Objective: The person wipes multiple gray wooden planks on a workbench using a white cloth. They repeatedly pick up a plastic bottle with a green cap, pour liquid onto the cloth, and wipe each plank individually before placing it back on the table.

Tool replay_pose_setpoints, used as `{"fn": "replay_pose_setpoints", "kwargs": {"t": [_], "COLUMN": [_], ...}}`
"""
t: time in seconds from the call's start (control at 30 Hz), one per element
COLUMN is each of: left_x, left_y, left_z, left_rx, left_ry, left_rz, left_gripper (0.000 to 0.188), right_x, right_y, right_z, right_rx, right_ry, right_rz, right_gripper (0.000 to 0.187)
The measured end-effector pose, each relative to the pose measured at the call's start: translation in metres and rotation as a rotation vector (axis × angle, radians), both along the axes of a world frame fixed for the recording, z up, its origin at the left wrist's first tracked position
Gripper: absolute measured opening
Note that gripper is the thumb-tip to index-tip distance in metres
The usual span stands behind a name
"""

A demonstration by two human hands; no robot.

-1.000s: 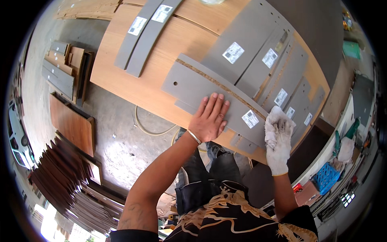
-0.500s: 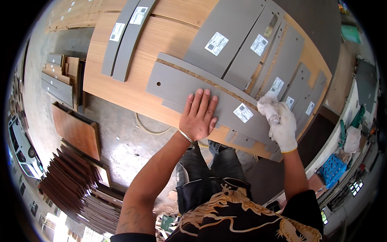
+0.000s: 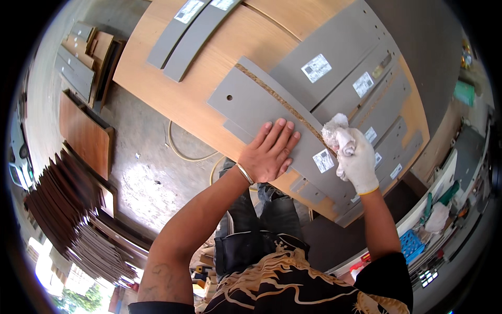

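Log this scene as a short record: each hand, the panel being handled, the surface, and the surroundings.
Left hand: bare, palm down on the grey panel
Right hand: white-gloved, gripping a crumpled white cloth at the panel's speckled brown strip
Panel: dark round hole near its left end, white label between the hands
Surface: wood-coloured board, bearing other grey panels
Left side: stacked dark brown panels
Right side: blue basket

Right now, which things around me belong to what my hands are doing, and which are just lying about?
In use:
- grooved gray panel, under the bare left hand
- crumpled white cloth, in the gloved right hand
- wood-grain work surface

Apparently just lying about:
- blue plastic basket
- stacked dark-brown boards
- reddish-brown panel
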State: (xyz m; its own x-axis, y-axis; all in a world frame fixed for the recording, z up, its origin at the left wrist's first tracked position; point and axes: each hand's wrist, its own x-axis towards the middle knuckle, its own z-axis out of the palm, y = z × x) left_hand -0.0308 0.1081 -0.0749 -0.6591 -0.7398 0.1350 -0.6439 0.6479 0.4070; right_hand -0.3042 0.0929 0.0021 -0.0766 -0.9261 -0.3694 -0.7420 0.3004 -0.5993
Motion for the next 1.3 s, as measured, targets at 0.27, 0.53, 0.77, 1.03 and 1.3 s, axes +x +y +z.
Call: {"fn": "replay_pose_setpoints", "kwargs": {"t": [0.27, 0.53, 0.77, 1.03, 1.3], "left_x": [0.001, 0.003, 0.0, 0.002, 0.001], "left_y": [-0.005, -0.007, -0.004, -0.002, -0.003], "left_z": [0.002, 0.006, -0.003, -0.004, -0.005], "left_rx": [-0.071, -0.118, -0.11, -0.083, -0.113], "left_ry": [-0.056, -0.103, -0.067, -0.077, -0.074], "left_rz": [-0.031, -0.032, -0.051, -0.052, -0.085], "left_gripper": [0.064, 0.065, 0.063, 0.063, 0.067], "right_x": [0.067, 0.181, 0.132, 0.156, 0.192], "right_y": [-0.053, -0.172, -0.114, -0.128, -0.171], "right_z": [-0.012, 0.009, -0.003, -0.008, 0.007], "right_rx": [0.017, 0.122, -0.072, -0.156, 0.311], "right_ry": [-0.074, 0.085, 0.202, 0.157, -0.047], "right_rz": [-0.115, 0.151, 0.153, 0.144, -0.055], "right_gripper": [0.024, 0.029, 0.031, 0.038, 0.034]}}
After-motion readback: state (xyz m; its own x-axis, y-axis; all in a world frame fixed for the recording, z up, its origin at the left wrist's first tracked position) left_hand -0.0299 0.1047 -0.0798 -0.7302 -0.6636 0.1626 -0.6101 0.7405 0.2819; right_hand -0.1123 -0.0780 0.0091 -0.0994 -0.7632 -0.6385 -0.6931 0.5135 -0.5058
